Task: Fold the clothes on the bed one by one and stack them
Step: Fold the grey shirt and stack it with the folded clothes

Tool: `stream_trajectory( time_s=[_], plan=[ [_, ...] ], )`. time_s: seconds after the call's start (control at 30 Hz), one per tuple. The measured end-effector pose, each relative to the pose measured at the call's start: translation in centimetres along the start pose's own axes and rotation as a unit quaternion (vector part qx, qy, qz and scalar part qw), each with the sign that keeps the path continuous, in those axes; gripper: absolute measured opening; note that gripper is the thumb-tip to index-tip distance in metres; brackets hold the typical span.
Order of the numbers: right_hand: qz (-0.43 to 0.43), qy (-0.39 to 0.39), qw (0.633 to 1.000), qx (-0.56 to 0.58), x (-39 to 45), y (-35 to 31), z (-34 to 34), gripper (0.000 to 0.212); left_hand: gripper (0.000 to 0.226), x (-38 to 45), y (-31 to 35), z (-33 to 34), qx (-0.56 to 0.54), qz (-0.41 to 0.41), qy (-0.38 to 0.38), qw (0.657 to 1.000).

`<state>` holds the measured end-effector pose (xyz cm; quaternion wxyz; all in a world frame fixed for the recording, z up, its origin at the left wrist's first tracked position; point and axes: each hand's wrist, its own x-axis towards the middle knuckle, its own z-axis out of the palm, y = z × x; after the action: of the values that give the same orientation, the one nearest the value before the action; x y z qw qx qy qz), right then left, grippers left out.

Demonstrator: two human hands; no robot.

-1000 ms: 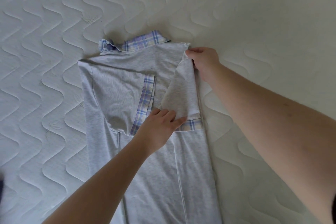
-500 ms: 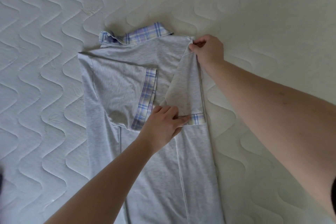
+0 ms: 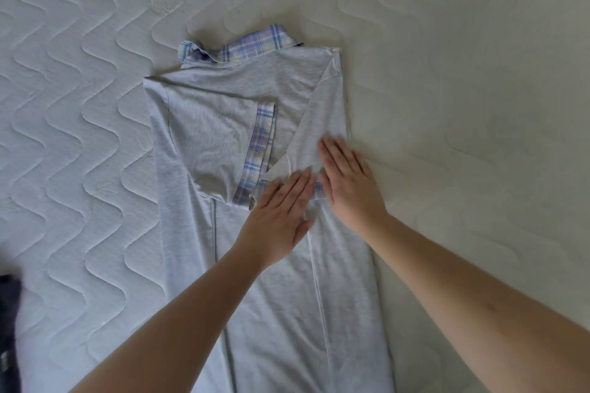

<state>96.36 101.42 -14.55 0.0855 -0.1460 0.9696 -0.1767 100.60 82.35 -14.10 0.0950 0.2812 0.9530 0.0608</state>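
I'm pressing both flat, straight-fingered hands, left [image 3: 281,210] and right [image 3: 348,182], mid-frame on the shirt [image 3: 287,297]; it's looking soft and limp, best gripped at the hem corners.

A gray shirt [image 3: 255,233] with a checked collar [image 3: 255,46] lies flat in the middle of the white bed [image 3: 95,73]. Both sleeves are folded in. The left hand [image 3: 281,214] and right hand [image 3: 348,182] press flat on the right sleeve. Something dark [image 3: 8,329], maybe more clothes, sits at the bed's left edge
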Motion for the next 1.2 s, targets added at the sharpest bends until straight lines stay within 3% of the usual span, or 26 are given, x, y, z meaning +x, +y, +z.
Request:
stream_trajectory(
  time_s=[0.13,0.27,0.73,0.83,0.97,1.07,1.2],
  plan=[
    [0.004,-0.069,0.997,-0.044,-1.3,0.9,0.9,0.062,0.069,-1.0,1.2,0.4,0.001,-0.035,-0.095,0.995],
    [0.011,-0.098,0.993,-0.062,-0.6,1.4,1.3,0.063,0.070,-0.6,1.7,1.5,0.001,-0.075,-0.140,0.987],
    [0.017,-0.096,0.994,-0.051,-0.2,1.3,1.3,0.061,0.071,0.2,1.7,1.4,-0.041,-0.085,-0.153,0.984],
    [0.035,-0.078,0.995,-0.046,-0.1,0.3,0.6,0.058,0.071,-0.2,0.8,-0.2,-0.079,-0.048,-0.123,0.988],
    [0.096,-0.011,0.995,-0.034,1.1,-2.7,-0.9,0.053,0.053,-2.2,-2.2,-3.0,-0.176,-0.013,0.021,0.984],
    [0.146,0.057,0.987,0.024,3.4,-5.8,-1.9,0.046,0.048,-4.1,-6.4,-4.2,-0.198,-0.085,0.089,0.972],
    [0.157,0.037,0.982,0.096,7.9,-9.5,-2.4,0.049,0.047,-5.6,-12.7,-5.5,-0.175,-0.188,0.099,0.961]
  ],
)
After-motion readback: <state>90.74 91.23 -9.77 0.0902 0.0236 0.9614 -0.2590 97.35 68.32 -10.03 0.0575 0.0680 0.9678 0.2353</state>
